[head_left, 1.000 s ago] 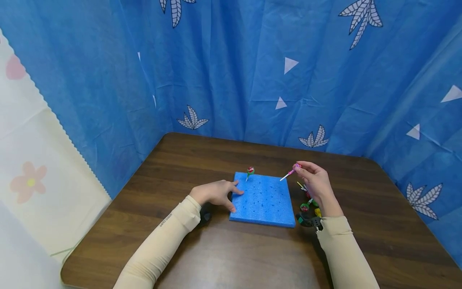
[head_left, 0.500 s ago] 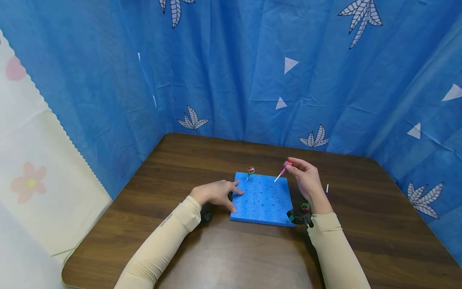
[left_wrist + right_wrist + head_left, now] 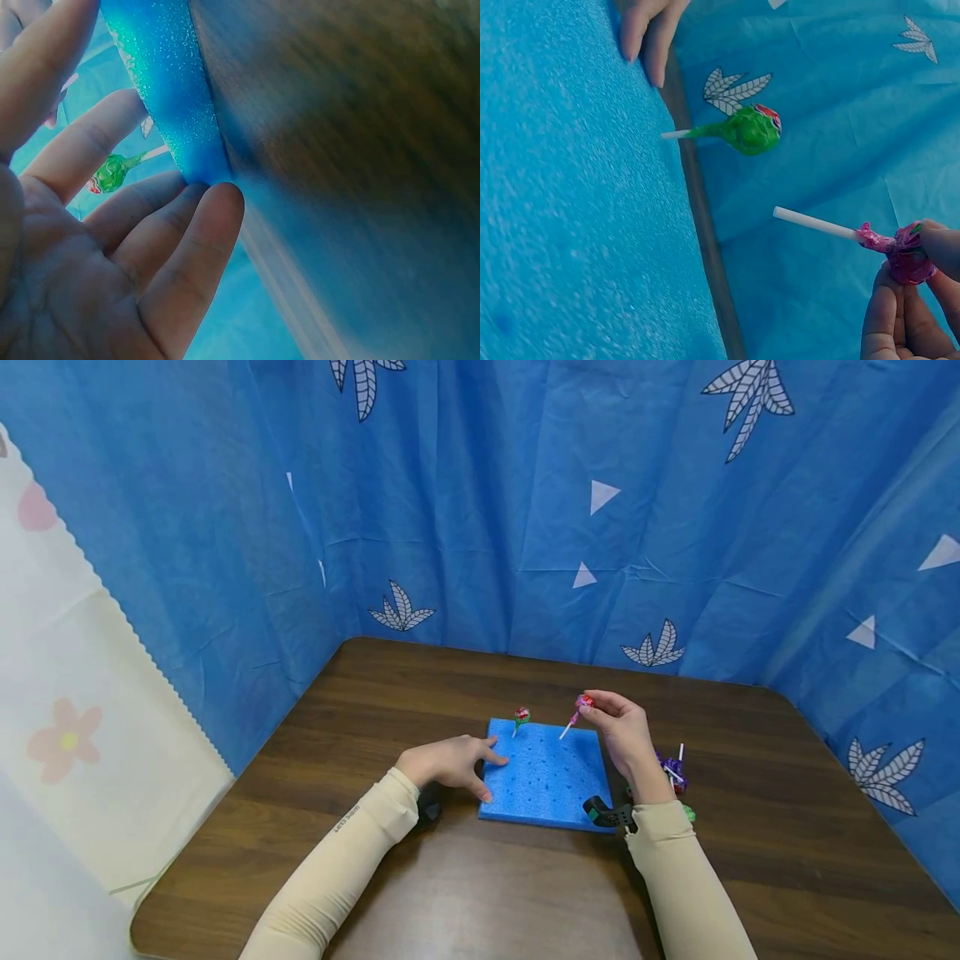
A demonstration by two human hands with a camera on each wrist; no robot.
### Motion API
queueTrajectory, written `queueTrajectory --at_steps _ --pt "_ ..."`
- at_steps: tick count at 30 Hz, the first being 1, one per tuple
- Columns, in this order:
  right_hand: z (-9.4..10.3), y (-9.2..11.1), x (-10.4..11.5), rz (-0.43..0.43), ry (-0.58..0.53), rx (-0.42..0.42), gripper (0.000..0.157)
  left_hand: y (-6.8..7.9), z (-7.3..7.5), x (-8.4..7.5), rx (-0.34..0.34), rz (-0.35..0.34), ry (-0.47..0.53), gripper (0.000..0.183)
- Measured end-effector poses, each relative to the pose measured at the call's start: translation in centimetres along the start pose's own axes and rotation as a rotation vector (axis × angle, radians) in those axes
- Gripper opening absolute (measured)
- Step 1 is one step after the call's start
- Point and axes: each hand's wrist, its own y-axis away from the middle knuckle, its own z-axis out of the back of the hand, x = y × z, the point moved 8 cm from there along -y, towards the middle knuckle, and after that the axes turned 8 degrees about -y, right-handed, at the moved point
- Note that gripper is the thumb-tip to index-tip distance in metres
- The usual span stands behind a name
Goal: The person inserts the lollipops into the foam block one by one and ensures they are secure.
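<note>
A blue foam board (image 3: 542,781) dotted with small holes lies on the table. My left hand (image 3: 453,760) rests along its left edge, fingers spread and fairly straight, as the left wrist view (image 3: 112,247) also shows. Between thumb and fingertips, my right hand (image 3: 624,735) pinches a pink lollipop (image 3: 911,259) by its wrapped head. Its white stick slants down toward the board's back part; in the right wrist view the stick's end is apart from the foam. A green-and-red lollipop (image 3: 522,716) stands stick-down near the board's back left corner.
Several more lollipops (image 3: 673,770), purple and green among them, lie right of the board, partly hidden by my right forearm. A blue curtain (image 3: 480,527) hangs behind the brown wooden table (image 3: 420,685).
My right hand has carried the pink lollipop leftward over the board's back part, and its stick has turned steeper. The left hand and the green lollipop have stayed in place.
</note>
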Motion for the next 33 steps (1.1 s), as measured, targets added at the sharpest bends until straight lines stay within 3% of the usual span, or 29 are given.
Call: queueTrajectory --at_steps 17,33 --pt "-1.6 -0.2 0.0 0.004 0.124 -0.022 0.040 0.0 -0.1 0.0 -0.005 -0.002 -0.007 0.067" --pt "-2.7 -0.2 -0.7 -0.001 0.129 -0.013 0.036 -0.1 -0.1 0.1 -0.010 0.002 0.005 0.067"
